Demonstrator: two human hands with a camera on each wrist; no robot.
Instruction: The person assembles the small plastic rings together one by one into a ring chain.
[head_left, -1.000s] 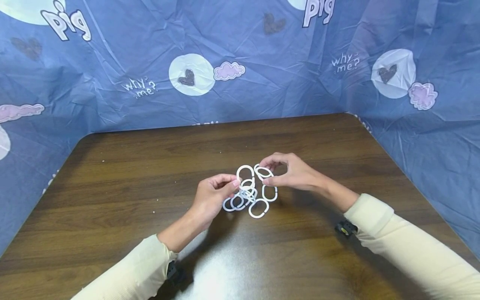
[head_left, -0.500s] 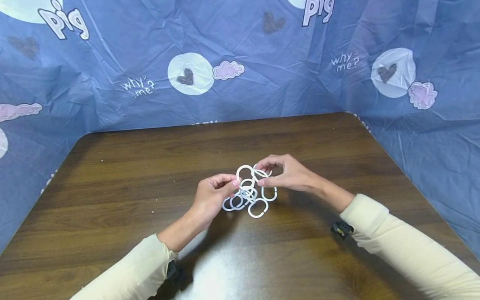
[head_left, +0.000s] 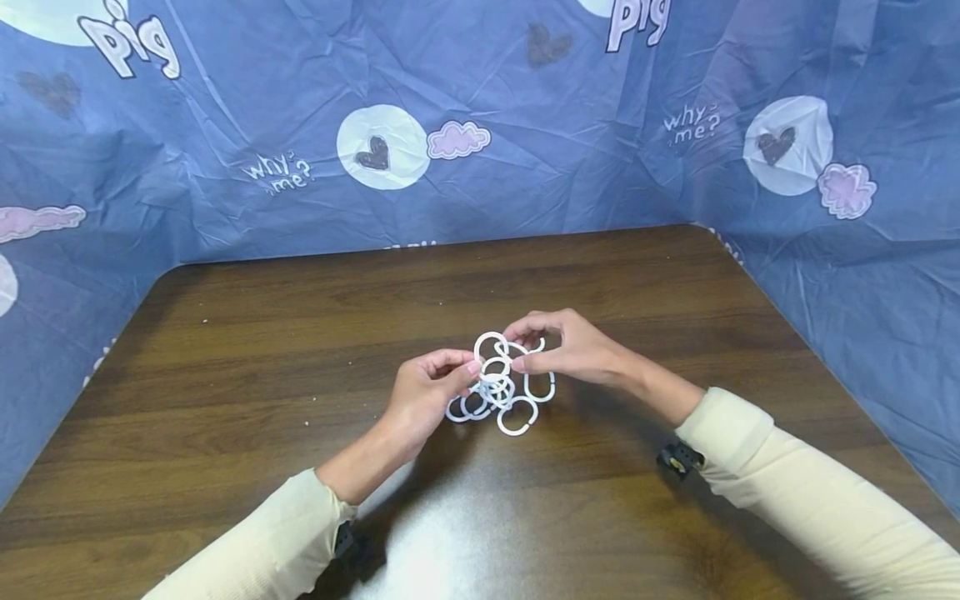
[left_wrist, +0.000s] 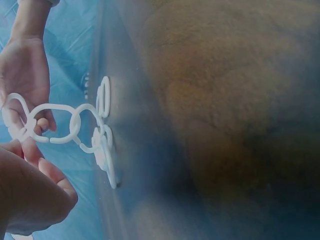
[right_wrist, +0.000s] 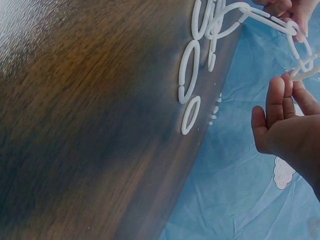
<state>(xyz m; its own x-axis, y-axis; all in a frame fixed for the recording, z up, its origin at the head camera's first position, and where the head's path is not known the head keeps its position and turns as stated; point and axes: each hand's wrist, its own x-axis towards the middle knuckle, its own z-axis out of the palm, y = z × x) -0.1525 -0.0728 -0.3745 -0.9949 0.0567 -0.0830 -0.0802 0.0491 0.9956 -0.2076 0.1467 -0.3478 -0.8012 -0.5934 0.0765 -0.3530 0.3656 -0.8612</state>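
White plastic rings (head_left: 496,388) sit bunched up around the middle of a brown wood-look table (head_left: 247,375), so call that bunch the centre of the clock. The left hand (head_left: 426,390) is at about 9 o'clock from it, pinching one ring (head_left: 491,335) between thumb and fingers, up off the tabletop. The right hand (head_left: 576,346) is over at 2 o'clock, thumb and fingertips pinching another ring (right_wrist: 306,75) right beside the left hand's one; can't tell if those two are actually hooked together. From the left wrist you can see some rings linked like a chain, running down to ones on the table. One ring (head_left: 500,419) lies at 5 o'clock with a little gap in its loop, a longer oval one (head_left: 553,386) is at 3, and a couple overlap at 8. Arms come in from 7 and 4 o'clock, both in cream sleeves (head_left: 787,479), each with a black gadget (head_left: 678,458) at the wrist. Up at 12 there's a wrinkled blue cloth (head_left: 555,167) with hearts, pink clouds and "pig" lettering.
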